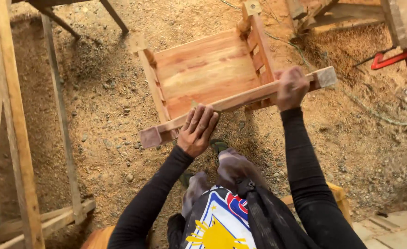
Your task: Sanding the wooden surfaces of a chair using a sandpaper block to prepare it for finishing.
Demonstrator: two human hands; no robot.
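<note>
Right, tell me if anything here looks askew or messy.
The wooden chair lies tipped on its side on the ground, held by its near rail with the left hand and right hand. Sawdust is heaped loose over the dirt beyond it.

the wooden chair frame (208, 74) lies on the sawdust ground (111, 115), straight ahead of the person. the left hand (197, 129) and right hand (291, 87) rest on its near rail (240, 99). a timber trestle (9, 138) stands far left; a clamp (392, 57) lies at the right edge
</note>
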